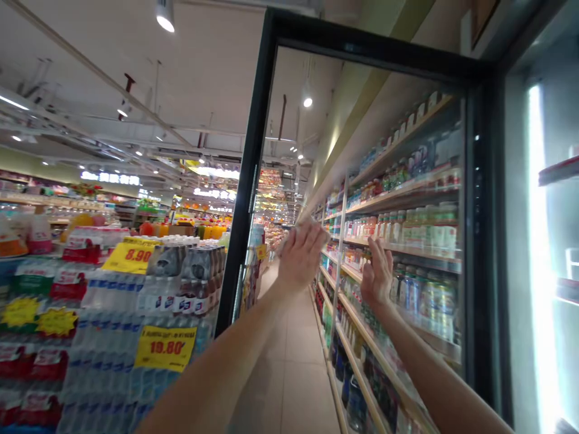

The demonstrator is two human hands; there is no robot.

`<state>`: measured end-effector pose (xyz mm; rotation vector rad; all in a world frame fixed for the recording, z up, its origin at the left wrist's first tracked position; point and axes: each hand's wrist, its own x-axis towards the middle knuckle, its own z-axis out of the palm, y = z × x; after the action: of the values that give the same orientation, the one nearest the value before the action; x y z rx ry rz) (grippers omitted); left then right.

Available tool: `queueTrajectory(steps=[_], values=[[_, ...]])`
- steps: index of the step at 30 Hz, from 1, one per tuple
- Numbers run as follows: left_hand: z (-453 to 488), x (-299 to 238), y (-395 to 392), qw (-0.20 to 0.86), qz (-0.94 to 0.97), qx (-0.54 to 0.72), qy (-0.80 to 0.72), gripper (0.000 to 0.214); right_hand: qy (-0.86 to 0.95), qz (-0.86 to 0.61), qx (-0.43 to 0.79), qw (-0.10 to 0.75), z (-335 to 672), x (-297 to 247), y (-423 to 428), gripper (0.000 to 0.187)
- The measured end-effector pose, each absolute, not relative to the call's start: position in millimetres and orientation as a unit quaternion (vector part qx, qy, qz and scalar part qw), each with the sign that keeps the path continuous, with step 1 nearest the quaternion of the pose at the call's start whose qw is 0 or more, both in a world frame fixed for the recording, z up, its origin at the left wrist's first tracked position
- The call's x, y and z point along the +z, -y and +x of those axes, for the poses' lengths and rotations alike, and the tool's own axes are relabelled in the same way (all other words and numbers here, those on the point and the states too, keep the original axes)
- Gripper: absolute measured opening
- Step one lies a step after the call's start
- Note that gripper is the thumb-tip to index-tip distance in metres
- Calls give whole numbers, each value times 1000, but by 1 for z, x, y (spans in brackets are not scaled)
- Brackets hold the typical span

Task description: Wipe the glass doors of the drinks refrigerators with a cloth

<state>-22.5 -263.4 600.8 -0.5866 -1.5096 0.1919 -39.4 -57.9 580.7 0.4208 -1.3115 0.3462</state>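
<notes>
A glass door (362, 48) with a black frame stands swung out in front of me. My left hand (301, 253) is raised to its pane with the fingers stretched out; a faint pale patch shows by the fingertips, too blurred to make out. To the right, my right hand (378, 276) is held up near the same pane, fingers extended and thumb apart, with nothing visible in it. Whether either palm touches the glass I cannot tell. Through the pane appear shelves of bottled drinks (420, 232).
Stacked packs of bottled water (106, 343) stand on the left, with yellow price signs (166, 348) on them. A tiled aisle floor (294, 386) runs away beyond the door. At the far right is the lit interior of a cooler (540, 259) with shelf edges.
</notes>
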Motion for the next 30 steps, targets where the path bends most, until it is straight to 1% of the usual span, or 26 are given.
queueTrajectory(steps=[1, 3, 4, 5, 6, 8, 9, 10, 11, 14, 15, 16, 18, 19, 20, 23, 24, 25, 26, 28, 29, 30], values=[[-23, 592, 261, 671, -315, 131, 659, 46, 601, 197, 161, 757, -40, 580, 58, 51], [-24, 579, 260, 607, -451, 245, 607, 44, 600, 203, 161, 757, -42, 580, 57, 51], [-24, 577, 262, 585, -480, 272, 594, 43, 598, 203, 160, 759, -43, 580, 57, 51], [-24, 580, 265, 588, -473, 269, 599, 43, 596, 203, 158, 761, -43, 579, 57, 51], [-24, 586, 270, 612, -431, 235, 620, 44, 593, 202, 157, 763, -44, 579, 57, 51], [-24, 601, 281, 679, -285, 115, 667, 48, 590, 200, 154, 767, -44, 579, 57, 51], [-24, 605, 284, 695, -238, 76, 674, 49, 592, 198, 152, 766, -45, 579, 57, 51], [-23, 607, 286, 702, -231, 67, 671, 49, 595, 196, 150, 765, -45, 579, 57, 51], [-23, 606, 287, 698, -268, 93, 658, 48, 597, 195, 149, 764, -45, 579, 57, 51], [-24, 596, 283, 631, -437, 231, 598, 44, 596, 196, 146, 765, -47, 579, 57, 50], [-24, 595, 282, 627, -437, 232, 602, 44, 594, 197, 145, 766, -47, 579, 57, 50], [-24, 596, 281, 639, -399, 203, 626, 44, 592, 198, 144, 768, -48, 579, 57, 50], [-24, 597, 277, 669, -277, 107, 681, 46, 592, 200, 144, 768, -48, 579, 57, 50], [-24, 595, 275, 672, -248, 83, 693, 47, 592, 201, 144, 767, -48, 580, 57, 50], [-25, 592, 272, 663, -263, 94, 694, 47, 593, 202, 144, 766, -48, 580, 57, 50], [-29, 583, 268, 580, -455, 241, 632, 44, 598, 201, 141, 763, -47, 580, 57, 50], [-30, 584, 270, 560, -488, 269, 613, 44, 600, 200, 142, 761, -47, 580, 57, 50], [-31, 589, 274, 564, -487, 270, 610, 43, 600, 200, 144, 761, -48, 580, 57, 50], [-32, 596, 280, 594, -451, 242, 621, 43, 600, 201, 144, 761, -48, 580, 56, 50], [-32, 611, 296, 683, -307, 127, 651, 45, 596, 205, 144, 763, -48, 580, 56, 49], [-32, 614, 304, 715, -229, 66, 658, 46, 594, 207, 142, 764, -48, 580, 56, 49], [-31, 613, 310, 726, -183, 31, 662, 47, 592, 209, 140, 766, -48, 580, 56, 49]])
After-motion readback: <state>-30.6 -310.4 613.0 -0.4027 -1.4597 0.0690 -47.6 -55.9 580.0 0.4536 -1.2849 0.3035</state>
